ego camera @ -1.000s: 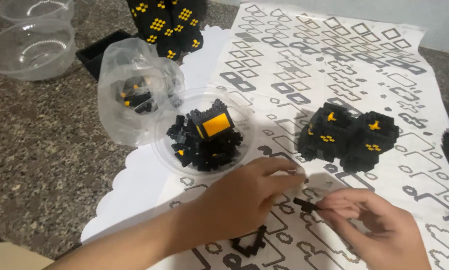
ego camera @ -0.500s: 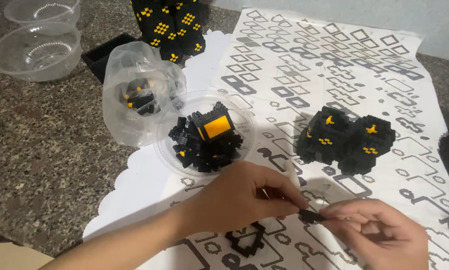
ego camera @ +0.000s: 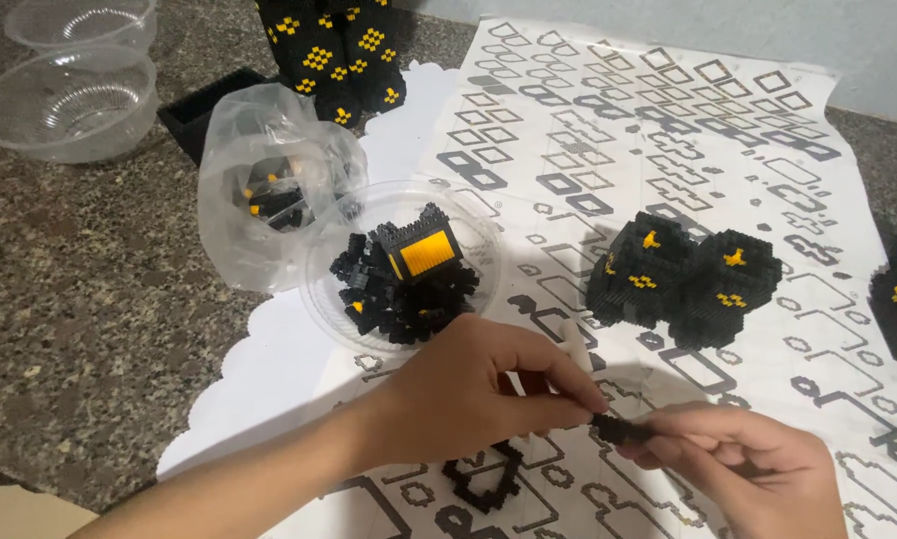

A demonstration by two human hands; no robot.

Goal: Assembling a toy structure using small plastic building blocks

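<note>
Hands pinch one small black brick [ego camera: 618, 429] together (left hand [ego camera: 468, 394], right hand [ego camera: 743, 464]), fingertips closed.

My left hand [ego camera: 468, 394] and right hand [ego camera: 743, 469] meet over the printed white paper sheet [ego camera: 658, 150], pinching a small black brick piece [ego camera: 620, 430] between them. Behind my left hand sits a clear round plastic dish [ego camera: 333, 309] with loose black bricks in it. To its left lies a clear plastic bag [ego camera: 244, 190]; to its right, a black-and-yellow brick block [ego camera: 678, 274]. Two clear plastic bowls [ego camera: 64, 100] sit far left on the speckled stone surface [ego camera: 79, 329].
</note>
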